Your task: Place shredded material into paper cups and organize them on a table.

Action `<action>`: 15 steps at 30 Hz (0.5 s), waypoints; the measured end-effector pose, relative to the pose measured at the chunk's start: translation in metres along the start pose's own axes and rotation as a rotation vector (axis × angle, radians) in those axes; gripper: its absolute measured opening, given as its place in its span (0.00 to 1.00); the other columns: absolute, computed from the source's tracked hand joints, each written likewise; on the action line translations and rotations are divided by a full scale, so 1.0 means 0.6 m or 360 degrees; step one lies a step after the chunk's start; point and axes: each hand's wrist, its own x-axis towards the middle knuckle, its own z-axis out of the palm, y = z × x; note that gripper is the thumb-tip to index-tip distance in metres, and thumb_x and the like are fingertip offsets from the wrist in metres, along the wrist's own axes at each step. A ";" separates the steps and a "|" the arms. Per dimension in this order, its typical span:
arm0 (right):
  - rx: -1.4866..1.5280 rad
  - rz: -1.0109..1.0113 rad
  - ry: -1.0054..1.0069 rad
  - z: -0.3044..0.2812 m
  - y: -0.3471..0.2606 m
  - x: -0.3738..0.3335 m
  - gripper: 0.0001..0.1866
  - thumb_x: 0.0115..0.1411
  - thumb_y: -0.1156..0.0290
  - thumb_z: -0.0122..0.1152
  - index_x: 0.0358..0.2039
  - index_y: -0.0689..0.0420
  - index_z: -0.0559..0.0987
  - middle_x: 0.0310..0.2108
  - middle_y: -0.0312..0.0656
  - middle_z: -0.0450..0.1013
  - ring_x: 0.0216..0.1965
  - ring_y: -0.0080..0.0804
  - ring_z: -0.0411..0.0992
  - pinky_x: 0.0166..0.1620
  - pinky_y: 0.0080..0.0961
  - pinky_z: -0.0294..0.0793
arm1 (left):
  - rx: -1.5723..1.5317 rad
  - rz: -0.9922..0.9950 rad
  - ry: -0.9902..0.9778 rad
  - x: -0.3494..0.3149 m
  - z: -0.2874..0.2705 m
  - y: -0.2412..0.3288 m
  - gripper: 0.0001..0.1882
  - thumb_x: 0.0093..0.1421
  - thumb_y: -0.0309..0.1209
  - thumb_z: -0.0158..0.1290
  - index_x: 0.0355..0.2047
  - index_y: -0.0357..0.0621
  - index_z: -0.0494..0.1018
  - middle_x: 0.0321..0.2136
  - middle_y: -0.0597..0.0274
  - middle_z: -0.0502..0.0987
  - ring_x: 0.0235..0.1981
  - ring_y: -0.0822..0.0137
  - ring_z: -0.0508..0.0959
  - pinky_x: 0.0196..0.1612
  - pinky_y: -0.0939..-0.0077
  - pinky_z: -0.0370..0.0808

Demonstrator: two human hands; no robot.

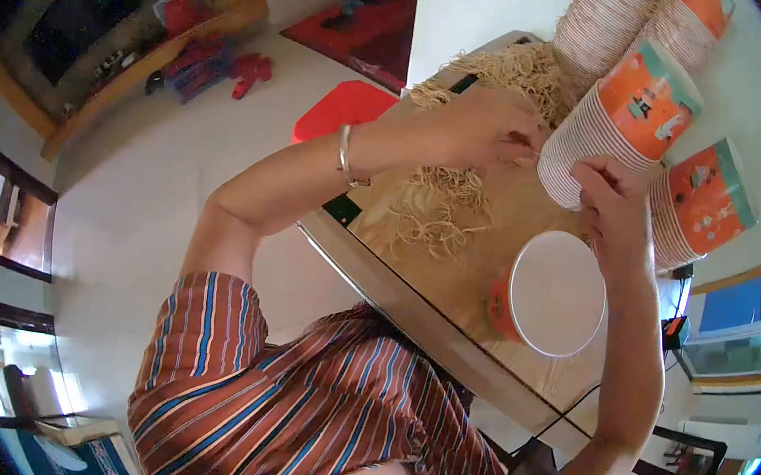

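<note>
Paper cups (609,132) sit nested in a stack toward the right of the surface (472,289), its rim end nearest the hands. The right hand (610,204) is half curled, fingers bent at the rims; how firmly it grips, I cannot tell. The left hand (500,137), fingers drawn together, is just beside the stack; whether it pinches anything is unclear. Working at the rims seems the step: best brace the stack, feel for one rim at a time, and keep loose strands (441,230) clear.
</note>
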 end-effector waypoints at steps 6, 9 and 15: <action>-0.0330 -0.0019 -0.0125 -0.060 -0.001 -0.037 0.03 0.58 0.70 0.59 0.30 0.55 0.78 0.19 0.25 0.63 0.18 0.11 0.58 0.20 0.12 0.56 | -0.0181 -0.0047 -0.0046 0.019 0.010 0.024 0.06 0.55 0.28 0.57 0.33 0.43 0.75 0.29 0.61 0.76 0.35 0.62 0.77 0.37 0.68 0.74; -0.0364 -0.0040 0.0037 -0.114 0.015 -0.058 0.04 0.58 0.70 0.59 0.31 0.56 0.78 0.21 0.26 0.68 0.17 0.11 0.59 0.19 0.13 0.55 | -0.0020 0.0078 0.0002 0.034 0.009 0.010 0.06 0.56 0.29 0.57 0.33 0.42 0.75 0.29 0.61 0.77 0.35 0.63 0.78 0.36 0.69 0.74; -0.0565 0.0057 0.0185 -0.191 0.057 -0.143 0.05 0.60 0.72 0.56 0.27 0.55 0.74 0.14 0.25 0.59 0.13 0.11 0.52 0.17 0.13 0.48 | 0.0179 -0.0412 0.0087 0.014 -0.011 -0.028 0.08 0.60 0.32 0.53 0.34 0.41 0.75 0.26 0.61 0.78 0.28 0.68 0.79 0.36 0.74 0.75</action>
